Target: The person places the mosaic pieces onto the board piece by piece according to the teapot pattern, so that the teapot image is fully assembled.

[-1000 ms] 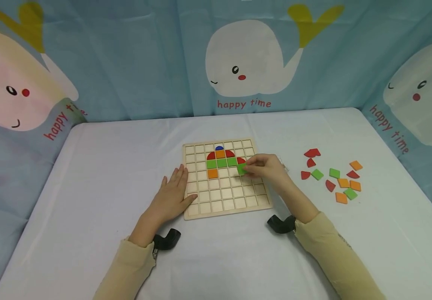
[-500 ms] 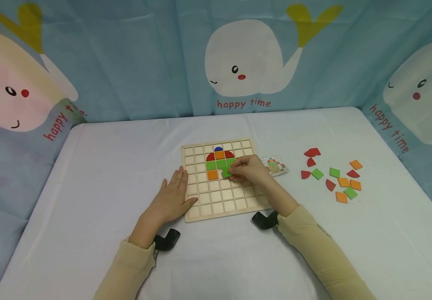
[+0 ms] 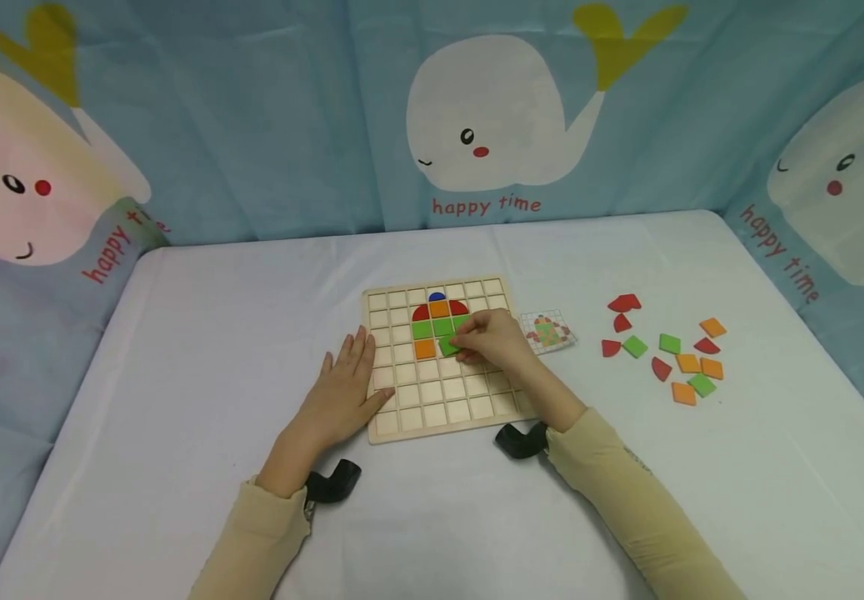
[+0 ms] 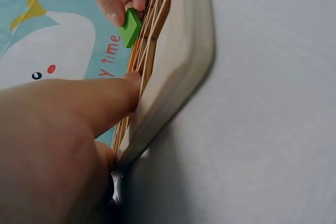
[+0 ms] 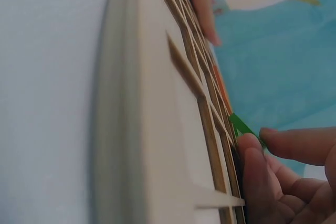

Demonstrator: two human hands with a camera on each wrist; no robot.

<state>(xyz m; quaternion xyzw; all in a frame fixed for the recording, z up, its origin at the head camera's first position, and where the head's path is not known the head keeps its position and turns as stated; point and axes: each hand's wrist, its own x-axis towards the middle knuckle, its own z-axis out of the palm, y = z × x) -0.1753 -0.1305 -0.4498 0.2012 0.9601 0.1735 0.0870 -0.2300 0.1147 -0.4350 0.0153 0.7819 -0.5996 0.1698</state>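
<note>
Board (image 3: 430, 392) (wood, w/ grid of sq. cells) is set on the desk (image 3: 199, 350), approx. centre. Hands are spaced apart, w/ part of the board btwn. them.

L hand (image 3: 345, 392): back of hand is turned up, fingers are extended, nothing is gripped. Fingertips are placed at the board's L edge; thumb is laid over the cells nr. that edge.

R hand (image 3: 495, 340): held green tile (image 3: 447, 346) is pinched btwn. thumb and index finger. Tile is positioned over the cell immed. R of the lower orange tile (image 3: 425, 348). A tilt is shown in both wrist views; contact w/ the cell floor cannot be confirmed.

Pcs. fitted, upper part of board: blue half-round (image 3: 436, 297) at top; upper orange tile (image 3: 440, 309) directly below, flanked by red pcs. (image 3: 420, 313); green row (image 3: 422, 330) beneath, R end partly covered by R hand.

Pattern card (image 3: 549, 332) is laid just beside the board, R side. Loose pcs. (image 3: 688, 363) (red, orange, green) are scattered farther R. Black wrist units (image 3: 334, 482) are worn, one per arm, adj. to the beige sleeves (image 3: 252, 537). Blue backdrop (image 3: 289, 125) w/ whale prints is hung behind the desk.
</note>
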